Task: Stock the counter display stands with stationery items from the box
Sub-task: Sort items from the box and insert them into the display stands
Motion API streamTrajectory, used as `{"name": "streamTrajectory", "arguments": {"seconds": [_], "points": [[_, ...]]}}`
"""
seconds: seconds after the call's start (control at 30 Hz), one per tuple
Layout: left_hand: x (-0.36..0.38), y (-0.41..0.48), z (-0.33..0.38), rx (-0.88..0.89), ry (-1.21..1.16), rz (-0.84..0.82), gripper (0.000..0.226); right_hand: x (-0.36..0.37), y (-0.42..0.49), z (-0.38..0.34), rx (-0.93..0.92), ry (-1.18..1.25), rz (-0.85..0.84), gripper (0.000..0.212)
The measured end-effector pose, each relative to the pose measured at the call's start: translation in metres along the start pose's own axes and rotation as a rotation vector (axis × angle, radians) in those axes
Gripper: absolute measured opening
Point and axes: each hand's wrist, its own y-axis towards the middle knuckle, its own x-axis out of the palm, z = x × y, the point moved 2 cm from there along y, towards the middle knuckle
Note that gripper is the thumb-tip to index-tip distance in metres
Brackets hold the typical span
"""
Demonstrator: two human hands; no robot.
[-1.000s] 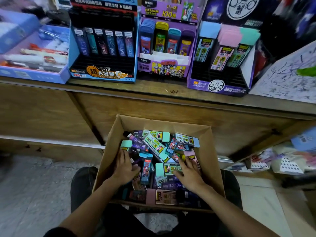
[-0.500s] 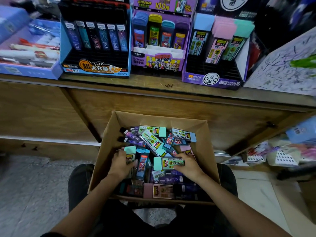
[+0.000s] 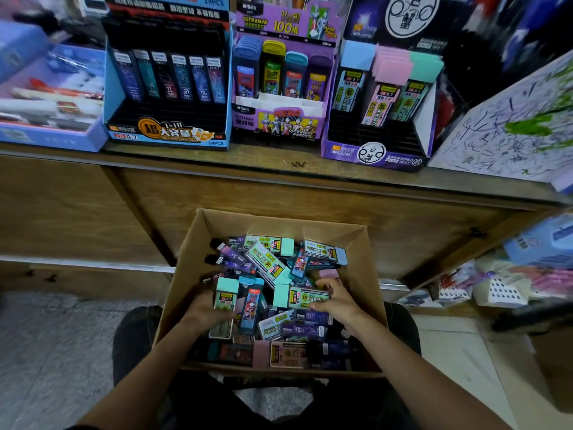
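"Holding anything in those hands?"

"Both are busy. My left hand (image 3: 203, 309) is curled round a mint-capped case (image 3: 226, 295) whose cap points away from me. My right hand (image 3: 340, 301) pinches a second mint-capped case (image 3: 305, 297) by its label end. That one lies crosswise with its cap toward the left."

"Where is the box?"

"The cardboard box (image 3: 190, 274) sits across my lap, just below the wooden front of the desk (image 3: 217, 161). Both hands are down inside it, among a loose heap of lead cases (image 3: 266, 264). They are purple, blue, pink and mint, piled every way."

"And the stands?"

"Three stand side by side near the desk's edge. The blue stand (image 3: 167, 138) on the left carries one row of dark cases at the back, with ribbed black tiers showing in front of them. The middle purple stand (image 3: 279, 123) holds blue, yellow, teal and purple cases. The right purple stand (image 3: 373, 154) has blue-, pink- and mint-capped cases at its back."

"Anything beside them?"

"A scribbled-on white sheet (image 3: 511, 141) leans to the right of them. A flat blue tray of pens (image 3: 52, 136) lies to the left, too blurred to read."
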Motion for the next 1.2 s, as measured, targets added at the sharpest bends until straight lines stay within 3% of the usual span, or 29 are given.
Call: {"name": "streamTrajectory", "arguments": {"seconds": [0.2,0.33,0.4,0.53,0.73,0.9,1.2], "points": [[-0.003,-0.006,0.007,0.083,0.016,0.142,0.042,-0.023,-0.01,-0.013,0.024,0.085,-0.024,0.047],[-0.006,-0.01,0.014,0.027,-0.018,0.183,0.03,-0.036,-0.021,-0.026,-0.026,0.01,-0.012,0.04],[-0.007,-0.016,0.024,0.051,-0.199,0.164,0.02,-0.041,-0.03,-0.032,-0.07,0.003,0.015,0.037],[0.004,-0.034,0.055,0.045,-0.734,0.0,0.024,-0.037,-0.05,-0.05,-0.156,0.215,0.068,0.032],[0.029,-0.053,0.105,0.106,-1.128,-0.154,0.038,0.0,-0.064,-0.08,-0.185,0.465,0.091,0.033],[0.031,-0.061,0.125,0.218,-1.201,-0.145,0.044,0.027,-0.07,-0.099,-0.205,0.559,0.056,0.031],[0.002,-0.061,0.132,0.267,-1.147,-0.164,0.046,0.016,-0.084,-0.132,-0.324,0.298,-0.034,0.016]]}}
